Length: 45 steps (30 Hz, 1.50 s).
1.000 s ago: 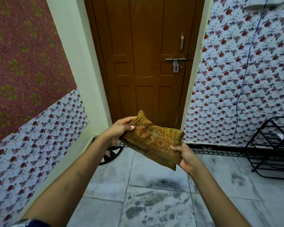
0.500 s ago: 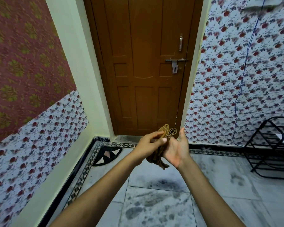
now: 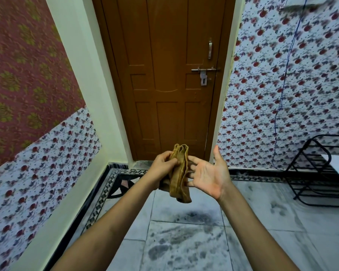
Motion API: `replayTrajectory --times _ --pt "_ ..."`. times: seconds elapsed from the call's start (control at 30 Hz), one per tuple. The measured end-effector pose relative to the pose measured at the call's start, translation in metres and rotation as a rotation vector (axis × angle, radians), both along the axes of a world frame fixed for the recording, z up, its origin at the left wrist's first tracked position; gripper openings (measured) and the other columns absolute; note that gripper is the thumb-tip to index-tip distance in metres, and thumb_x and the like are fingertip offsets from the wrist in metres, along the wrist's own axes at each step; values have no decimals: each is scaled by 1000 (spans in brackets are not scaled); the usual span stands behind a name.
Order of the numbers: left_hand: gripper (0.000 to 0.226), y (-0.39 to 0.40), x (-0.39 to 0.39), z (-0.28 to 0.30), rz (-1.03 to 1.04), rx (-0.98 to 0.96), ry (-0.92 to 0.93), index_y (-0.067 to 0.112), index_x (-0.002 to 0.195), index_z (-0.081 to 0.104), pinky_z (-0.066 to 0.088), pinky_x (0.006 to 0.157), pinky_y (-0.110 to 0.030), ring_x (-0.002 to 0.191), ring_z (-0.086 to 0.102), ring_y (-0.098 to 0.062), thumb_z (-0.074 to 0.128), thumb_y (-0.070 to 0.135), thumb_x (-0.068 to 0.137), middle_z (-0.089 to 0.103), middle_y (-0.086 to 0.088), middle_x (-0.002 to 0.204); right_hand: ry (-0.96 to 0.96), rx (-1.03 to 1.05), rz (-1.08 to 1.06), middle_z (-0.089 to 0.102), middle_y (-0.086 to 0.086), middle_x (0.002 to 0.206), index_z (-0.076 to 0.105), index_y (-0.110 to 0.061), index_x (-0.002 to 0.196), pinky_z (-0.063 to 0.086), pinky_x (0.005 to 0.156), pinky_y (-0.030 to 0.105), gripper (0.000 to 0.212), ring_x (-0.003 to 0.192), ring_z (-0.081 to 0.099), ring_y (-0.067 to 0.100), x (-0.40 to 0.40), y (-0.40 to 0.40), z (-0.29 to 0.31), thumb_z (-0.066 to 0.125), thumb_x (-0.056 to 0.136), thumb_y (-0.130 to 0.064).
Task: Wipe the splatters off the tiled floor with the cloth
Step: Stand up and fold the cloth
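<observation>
A mustard-brown patterned cloth (image 3: 179, 173), folded into a narrow upright bundle, hangs in front of me at chest height. My left hand (image 3: 162, 166) grips its upper part with curled fingers and thumb. My right hand (image 3: 208, 174) is beside it, palm up and fingers straight, the fingertips touching the cloth's right side. Below, the grey tiled floor (image 3: 262, 222) carries dark splatters (image 3: 186, 237) spread across the tiles under my forearms.
A shut brown wooden door (image 3: 164, 75) with a bolt stands straight ahead. Floral-papered walls close in left and right. A black metal rack (image 3: 319, 173) stands on the floor at the right, and a blue cord (image 3: 282, 98) hangs down the right wall.
The cloth went from spread wide between both hands to a narrow folded bundle. My right hand let go and opened flat beside it, while my left hand keeps its grip.
</observation>
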<state>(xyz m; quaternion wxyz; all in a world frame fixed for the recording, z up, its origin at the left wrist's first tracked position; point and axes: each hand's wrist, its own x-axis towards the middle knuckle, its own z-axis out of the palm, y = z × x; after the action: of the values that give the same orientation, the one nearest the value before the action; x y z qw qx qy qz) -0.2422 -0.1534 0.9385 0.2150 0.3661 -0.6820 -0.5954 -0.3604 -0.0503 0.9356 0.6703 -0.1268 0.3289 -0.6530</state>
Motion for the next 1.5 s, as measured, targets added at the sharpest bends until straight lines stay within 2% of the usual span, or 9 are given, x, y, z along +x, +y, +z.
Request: replayTrajectory --times 0.13,0.23,0.43,0.53,0.7,0.83,0.97,1.17,1.5 --pt "30 5 -4 0 -79 -122 -53 19 110 56 51 81 -31 97 61 -17 67 28 84 63 -2 103 44 20 -1 57 21 123 51 -3 120 26 103 59 94 119 48 38 3 0 9 16 79 -80" --pt "25 2 -5 -1 2 -200 -61 16 109 57 52 87 -39 96 62 -21 63 15 84 64 -4 100 87 55 24 49 20 136 41 -4 135 22 106 60 98 127 41 40 -1 -2 6 14 79 -80" --pt "23 -10 8 21 89 295 174 17 95 62 49 74 -34 85 59 -25 46 4 85 62 -7 88 413 326 -319 56 11 130 50 -10 130 36 102 42 65 122 48 29 -13 1 -14 39 90 -59" --pt "25 -13 11 27 99 473 237 17 101 62 50 73 -36 89 59 -27 45 12 84 63 -8 94 216 199 -168 60 19 122 54 -9 125 41 100 52 73 117 53 36 -2 5 -20 55 75 -62" --pt "37 -6 15 7 122 455 93 14 112 60 46 72 -35 90 57 -26 35 8 86 60 -11 103 204 188 -196 67 16 107 57 -14 112 50 79 51 32 101 62 34 10 2 -22 53 92 -38" --pt "32 6 24 -16 65 506 19 18 119 51 46 89 -42 103 58 -25 50 38 93 60 -7 113 266 323 -174 66 15 106 56 -14 109 49 78 50 28 98 61 33 16 1 -40 52 93 -36" --pt "46 13 32 -41 114 419 -57 18 130 46 48 81 -39 103 56 -26 64 21 88 59 -6 113 269 431 -161 66 15 97 57 -13 103 49 79 48 28 91 62 31 28 4 -55 51 93 -38" --pt "8 21 51 -68 186 529 -23 16 95 61 47 59 -31 84 61 -26 60 13 88 65 -8 93 262 554 -139 65 13 93 57 -15 96 48 68 44 26 85 60 30 41 15 -72 50 93 -40" --pt "16 53 -17 -71 130 453 -183 19 80 56 35 49 -26 66 50 -23 46 11 90 53 -6 74 216 579 -215 66 10 93 59 -15 96 50 68 42 24 84 62 28 -10 56 -94 52 93 -37"
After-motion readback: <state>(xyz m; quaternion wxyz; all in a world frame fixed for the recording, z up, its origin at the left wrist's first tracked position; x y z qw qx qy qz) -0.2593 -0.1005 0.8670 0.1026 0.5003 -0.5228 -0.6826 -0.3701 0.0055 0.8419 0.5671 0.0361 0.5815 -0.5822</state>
